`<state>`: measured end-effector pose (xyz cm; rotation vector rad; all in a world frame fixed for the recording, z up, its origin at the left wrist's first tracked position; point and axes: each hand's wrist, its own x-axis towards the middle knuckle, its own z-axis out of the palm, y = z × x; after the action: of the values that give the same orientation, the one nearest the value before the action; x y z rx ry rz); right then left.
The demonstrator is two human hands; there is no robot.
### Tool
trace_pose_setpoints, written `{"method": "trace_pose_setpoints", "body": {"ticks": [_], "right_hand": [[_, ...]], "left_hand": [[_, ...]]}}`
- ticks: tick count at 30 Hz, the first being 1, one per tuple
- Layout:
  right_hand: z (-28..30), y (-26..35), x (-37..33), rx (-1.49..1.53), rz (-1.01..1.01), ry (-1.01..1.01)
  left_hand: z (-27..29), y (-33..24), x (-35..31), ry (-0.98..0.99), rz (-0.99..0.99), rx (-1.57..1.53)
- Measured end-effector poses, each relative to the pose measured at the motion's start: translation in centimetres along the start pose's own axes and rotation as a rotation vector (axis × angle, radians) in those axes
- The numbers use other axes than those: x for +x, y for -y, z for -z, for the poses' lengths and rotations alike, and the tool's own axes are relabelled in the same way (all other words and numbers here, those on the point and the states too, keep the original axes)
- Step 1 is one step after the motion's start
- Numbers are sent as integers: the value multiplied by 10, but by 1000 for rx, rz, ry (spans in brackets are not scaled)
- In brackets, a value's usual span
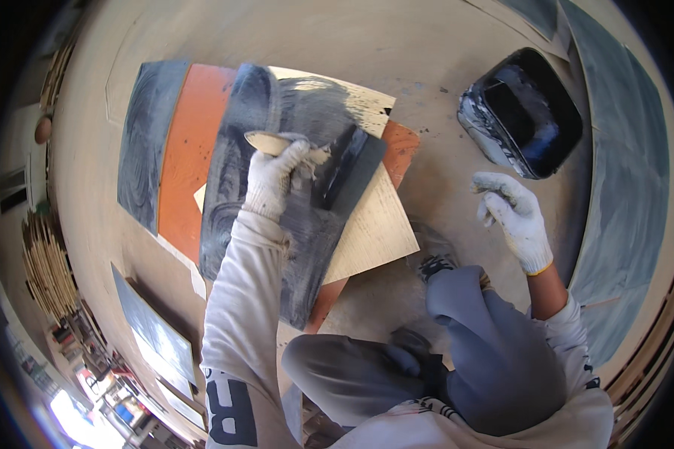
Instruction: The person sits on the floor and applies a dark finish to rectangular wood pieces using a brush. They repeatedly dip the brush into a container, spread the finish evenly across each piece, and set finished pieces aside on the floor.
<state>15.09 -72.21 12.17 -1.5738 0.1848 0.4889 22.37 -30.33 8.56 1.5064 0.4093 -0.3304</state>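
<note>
My left hand [271,178], in a white knit glove, is closed around a paintbrush [266,142] with a pale wooden handle. Its bristle end points right, over a board [299,112] smeared with black and grey coating. A wet, glossy black patch [342,168] lies on that board just right of the brush. My right hand [515,217], gloved too with stained fingertips, hangs in the air beyond my knee. Its fingers are loosely bent and apart, with nothing visible in them. Nearest to it is a black bucket [494,138] with paint-smeared walls and dark liquid inside.
Under the coated board lie a bare plywood sheet [374,232], an orange-brown board [195,142] and another grey-black board [148,142]. A long grey-coated panel [629,187] lies along the right. Farther left are a shiny panel [153,325] and stacked wood strips [49,262].
</note>
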Motion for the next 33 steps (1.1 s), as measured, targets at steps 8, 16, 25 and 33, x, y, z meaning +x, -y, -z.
{"method": "trace_pose_setpoints", "body": {"ticks": [8,16,25,33], "right_hand": [[-6,21,15,-15,-12,28],[-4,17,26,-79,-73,62],[-26,17,38,-65,-71,110],[-37,18,46,-24,-50,149]], "left_hand": [[-27,-37,89,27,-157,-31],[-18,-23,48,47,-39,54],[-8,-18,39,100,-54,18],[-24,-30,60,59,-124,-63]]}}
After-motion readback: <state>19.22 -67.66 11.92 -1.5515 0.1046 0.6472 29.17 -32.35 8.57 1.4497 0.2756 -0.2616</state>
